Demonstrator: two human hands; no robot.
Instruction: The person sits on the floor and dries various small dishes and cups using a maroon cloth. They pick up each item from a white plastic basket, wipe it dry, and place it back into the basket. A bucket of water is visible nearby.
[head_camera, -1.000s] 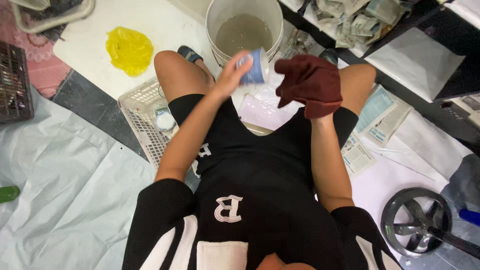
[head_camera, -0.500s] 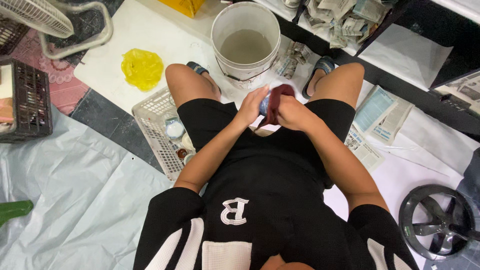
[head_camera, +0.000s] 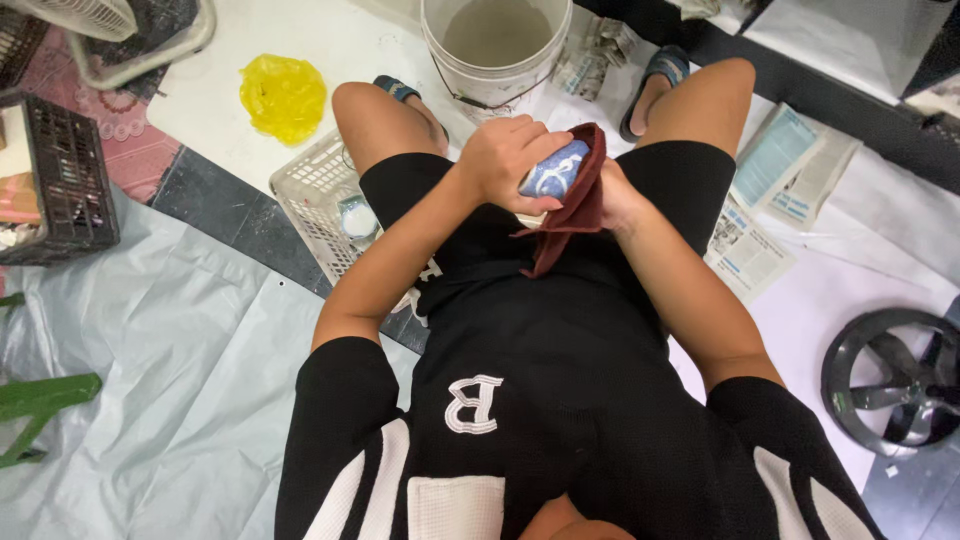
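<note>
**Q:** So what have you got in your hands there?

**A:** One small blue-and-white cup (head_camera: 553, 172) and one dark red cloth (head_camera: 572, 200). My left hand (head_camera: 505, 160) is clamped over the top of the cup, fingers curled round it. My right hand (head_camera: 618, 197) is under the cloth, pressing it up against the cup — so it's grasping the cloth, though most of that hand is hidden by the fabric. Both sit right over my lap, between my knees.

**Q:** And the stuff around you, how many of each?

**A:** One white bucket (head_camera: 495, 75) straight ahead, murky grey water in it. One white plastic basket (head_camera: 318, 200) by my left thigh, with one small round container inside — can't make out what it is. One crumpled yellow bag (head_camera: 284, 95) on the white sheet. One dark crate (head_camera: 60, 180) at far left. Two folded newspapers (head_camera: 790, 170) near my right knee, and one black fan part (head_camera: 895, 380) well off to the right. Two sandals (head_camera: 660, 68) on my feet, beside the bucket.
</note>
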